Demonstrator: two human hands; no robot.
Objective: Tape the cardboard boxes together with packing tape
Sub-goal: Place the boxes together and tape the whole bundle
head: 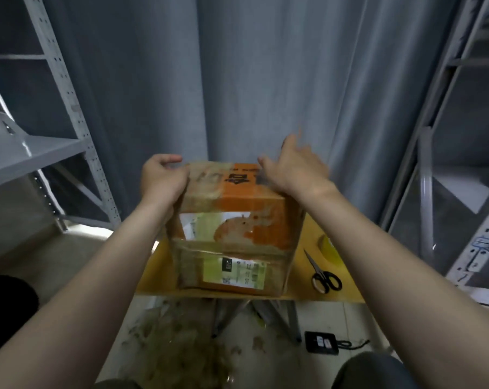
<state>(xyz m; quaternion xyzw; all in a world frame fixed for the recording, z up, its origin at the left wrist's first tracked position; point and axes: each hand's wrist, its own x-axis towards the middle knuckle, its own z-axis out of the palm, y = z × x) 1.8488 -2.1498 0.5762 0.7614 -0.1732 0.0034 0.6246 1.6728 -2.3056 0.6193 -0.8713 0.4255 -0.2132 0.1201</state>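
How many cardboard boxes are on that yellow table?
2. The upper box stands on the lower box, in the middle of the table. The left hand grips the upper one's corner. Another behind them would be hidden.

Orange/brown boxes (pixel 237 220), yellow table (pixel 347 293)

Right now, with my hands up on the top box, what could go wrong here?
1. The lower box sits close to the front edge of the small table. With the left hand gripping a corner of the upper box, a hard pull could tip or slide the stack toward you.
2. The scissors lie near the table edge beside your right forearm. Bringing the right hand down for the tape roll might knock them off.
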